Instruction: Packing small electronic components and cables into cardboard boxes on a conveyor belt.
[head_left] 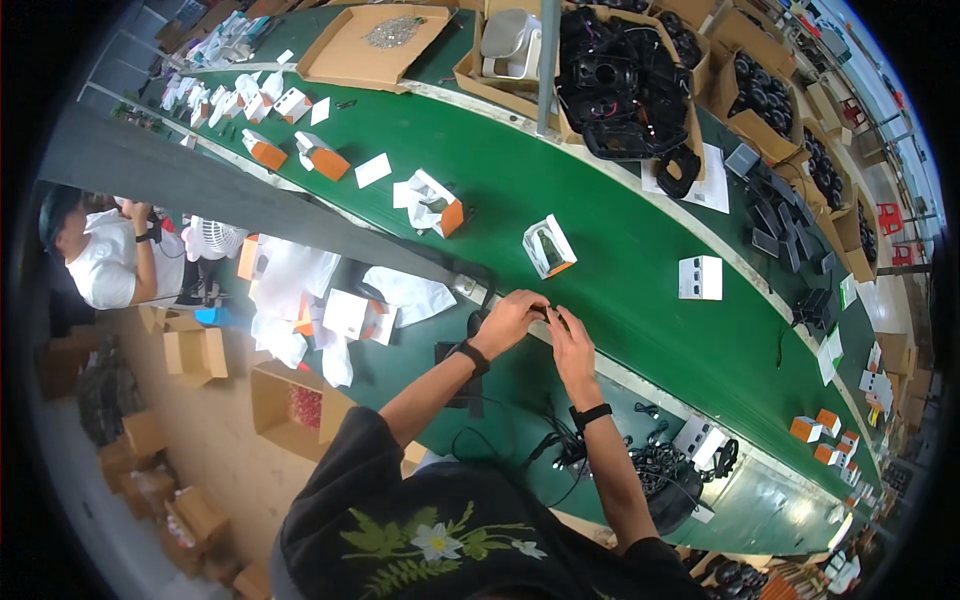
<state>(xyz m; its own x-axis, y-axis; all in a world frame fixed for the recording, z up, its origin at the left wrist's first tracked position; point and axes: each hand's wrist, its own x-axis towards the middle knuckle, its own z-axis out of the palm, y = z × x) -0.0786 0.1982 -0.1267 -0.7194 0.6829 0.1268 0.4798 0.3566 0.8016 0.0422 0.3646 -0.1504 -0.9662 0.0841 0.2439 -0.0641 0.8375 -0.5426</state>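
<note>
Over the near edge of the green conveyor belt (pixel 625 310), my hands meet at the fingertips. My left hand (pixel 508 324) is closed, with fingers and thumb pinched on a small dark piece (pixel 543 313). From the other side my right hand (pixel 571 348) pinches at the same piece, which is mostly hidden by the fingers. Just beyond, on the belt, stands an open white and orange box (pixel 549 246) with something dark green inside. A heap of black cables (pixel 655 467) lies on the side table, right of my right forearm.
A closed white box (pixel 700 278) sits farther right on the belt. Several open boxes line the belt to the left, near a grey metal post (pixel 250 185). A carton of black parts (pixel 625 90) stands across the belt. A co-worker (pixel 120 250) is at far left.
</note>
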